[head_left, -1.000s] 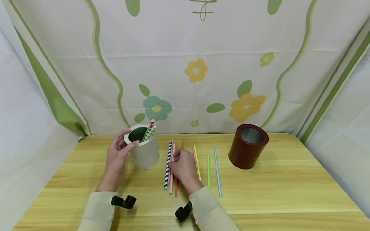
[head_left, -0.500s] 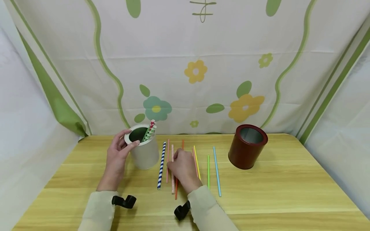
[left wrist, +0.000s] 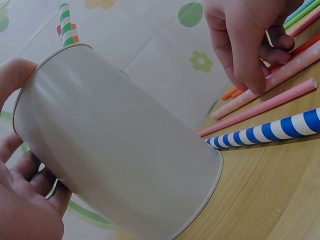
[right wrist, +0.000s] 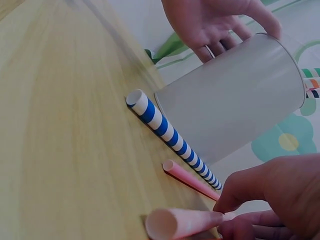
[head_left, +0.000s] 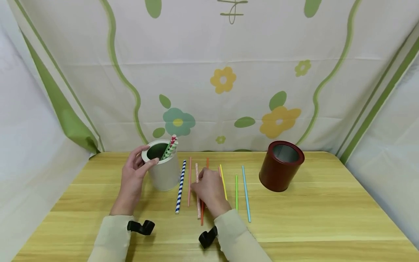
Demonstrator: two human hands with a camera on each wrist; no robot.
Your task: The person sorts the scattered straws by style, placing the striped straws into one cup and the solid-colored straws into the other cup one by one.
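Note:
My left hand [head_left: 131,182] grips the rim and side of a white can [head_left: 164,175], which holds a few patterned paper straws [head_left: 172,146] leaning to the right. With thumb and fingers, my right hand [head_left: 211,189] pinches a pale pink patterned paper straw [head_left: 198,211], low over the table. In the right wrist view, that pale pink straw [right wrist: 185,223] points its open end toward the camera. Left of it lie a plain pink straw [head_left: 189,182] and a blue-and-white striped straw [head_left: 180,189], close beside the can. A red-orange straw [head_left: 202,216] runs partly hidden under the right hand.
Right of my right hand, a yellow straw [head_left: 223,182], a green straw [head_left: 236,193] and a light blue straw [head_left: 246,196] lie on the wooden table [head_left: 311,218]. A dark red can [head_left: 278,173] stands farther right. A flowered cloth [head_left: 196,54] hangs behind.
The striped straw has moved left toward the white can, and the plain pink straw has separated from the pale pink one. My left hand stays on the can.

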